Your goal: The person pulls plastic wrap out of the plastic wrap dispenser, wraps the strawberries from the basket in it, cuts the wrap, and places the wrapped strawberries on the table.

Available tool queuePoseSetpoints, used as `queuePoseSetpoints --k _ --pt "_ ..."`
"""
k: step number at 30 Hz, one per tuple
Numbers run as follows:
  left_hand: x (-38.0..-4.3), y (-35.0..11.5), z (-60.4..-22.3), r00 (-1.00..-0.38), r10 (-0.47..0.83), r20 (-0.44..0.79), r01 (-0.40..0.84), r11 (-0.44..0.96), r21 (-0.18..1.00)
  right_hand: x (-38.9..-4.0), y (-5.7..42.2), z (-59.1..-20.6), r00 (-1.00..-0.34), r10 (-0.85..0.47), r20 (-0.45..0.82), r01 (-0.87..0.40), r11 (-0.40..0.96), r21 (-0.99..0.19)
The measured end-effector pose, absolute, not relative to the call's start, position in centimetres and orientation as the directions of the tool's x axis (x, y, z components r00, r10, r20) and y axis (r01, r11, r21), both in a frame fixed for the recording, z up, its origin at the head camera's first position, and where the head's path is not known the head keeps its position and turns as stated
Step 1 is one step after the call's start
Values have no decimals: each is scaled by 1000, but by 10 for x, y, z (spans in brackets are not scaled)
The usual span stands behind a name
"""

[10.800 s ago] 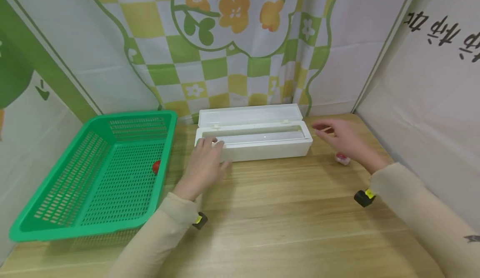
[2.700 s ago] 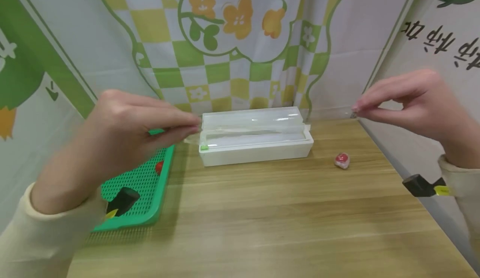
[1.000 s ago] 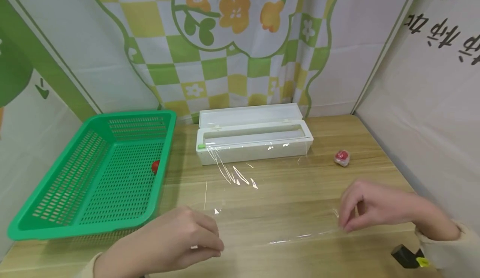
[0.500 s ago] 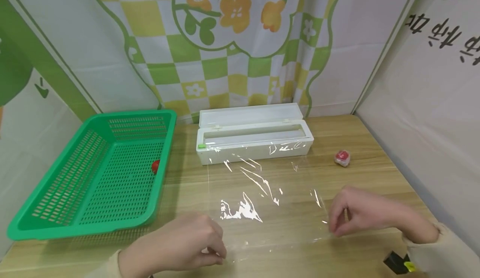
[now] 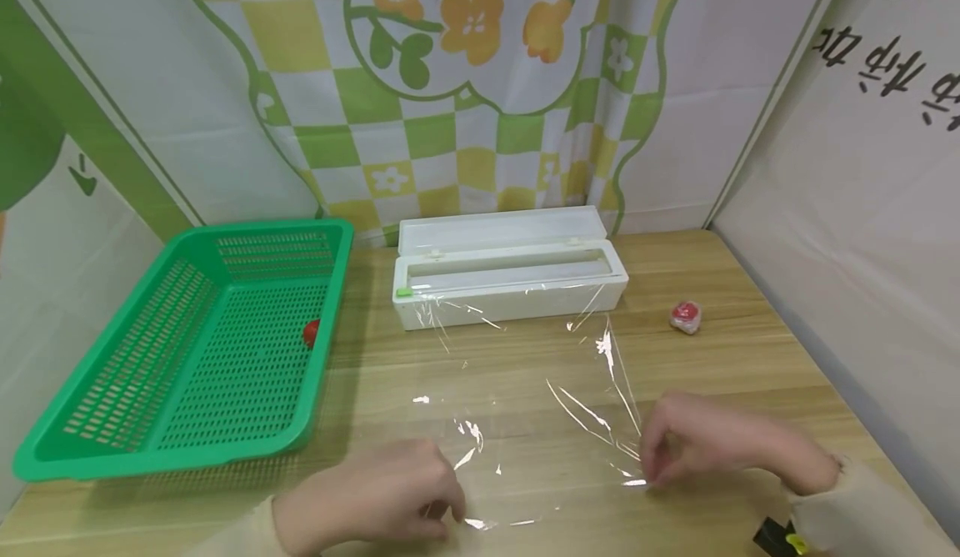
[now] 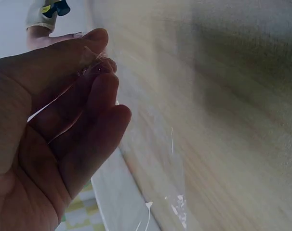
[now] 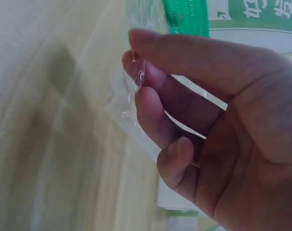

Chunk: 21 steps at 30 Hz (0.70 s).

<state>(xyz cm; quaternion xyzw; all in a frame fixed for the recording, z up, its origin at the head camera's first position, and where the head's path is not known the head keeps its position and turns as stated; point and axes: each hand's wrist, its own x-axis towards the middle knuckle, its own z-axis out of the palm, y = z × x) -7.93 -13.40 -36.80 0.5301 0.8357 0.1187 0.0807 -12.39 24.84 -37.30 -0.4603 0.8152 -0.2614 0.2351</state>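
A clear sheet of plastic wrap (image 5: 517, 424) stretches from the white wrap dispenser box (image 5: 517, 303) toward the front of the table, catching bright glints. My left hand (image 5: 375, 490) pinches its near left corner between thumb and fingers; in the left wrist view, film bunches at the fingertips (image 6: 100, 38). The near right corner is pinched by my right hand (image 5: 705, 440), and the right wrist view shows crumpled film between thumb and forefinger. The dispenser's lid (image 5: 502, 230) stands raised at the back, and a pale roll (image 5: 510, 276) lies inside.
To the left stands a green plastic basket (image 5: 255, 357) with a small red item (image 5: 311, 333) inside at its right wall. A small red thing wrapped in film (image 5: 686, 316) lies on the wooden table (image 5: 750, 357) at right. A checkered curtain (image 5: 465, 140) hangs behind the box.
Since the oldest frame, both hands have taken hold of the film and drawn it out of the box toward the front. Over the last second they have moved closer together and the film slackens.
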Motion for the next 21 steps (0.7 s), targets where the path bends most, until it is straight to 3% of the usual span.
queuePoseSetpoints --k 21 --pt "-72 -134 -385 -443 891 -99 826 449 341 -119 246 -391 -496 -844 -204 -608 506 -612"
